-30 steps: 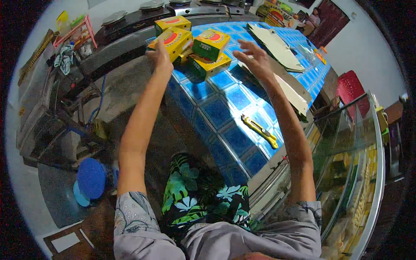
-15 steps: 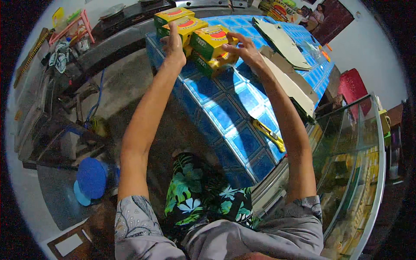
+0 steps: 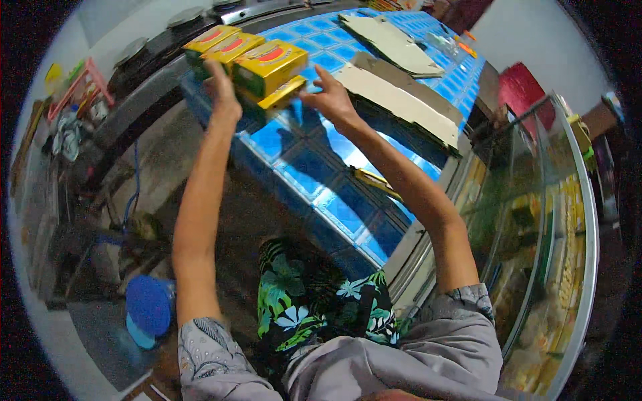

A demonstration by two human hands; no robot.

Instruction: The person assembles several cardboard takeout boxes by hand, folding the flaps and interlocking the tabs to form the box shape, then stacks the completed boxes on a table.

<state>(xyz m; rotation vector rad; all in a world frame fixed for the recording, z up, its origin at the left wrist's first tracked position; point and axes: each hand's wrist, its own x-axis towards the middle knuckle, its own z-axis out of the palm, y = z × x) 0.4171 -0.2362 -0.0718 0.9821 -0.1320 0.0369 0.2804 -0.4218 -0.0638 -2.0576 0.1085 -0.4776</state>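
Several yellow and green boxes [image 3: 273, 65] with a red emblem stand stacked in a row at the left end of the blue tiled table. My left hand [image 3: 224, 97] is up against their near-left side, fingers stretched along the boxes rather than wrapped round one. My right hand [image 3: 329, 100] is by the right end of the lower box [image 3: 282, 93], index finger raised and fingers apart. Whether its lower fingertips touch that box, I cannot tell. Below my right forearm a yellow cutter knife [image 3: 376, 182] lies on the table [image 3: 294, 157], partly covered by the arm.
An opened cardboard carton [image 3: 401, 100] lies right of my right hand, with a flat cardboard piece [image 3: 391, 43] beyond it. The glass display case [image 3: 528, 227] borders the table on the right. A blue round-topped object [image 3: 148, 306] is low on the left.
The view has shifted, so table and boxes sit further left. My right hand has come off the upper box's top to beside the lower box. My left hand stays against the stack.
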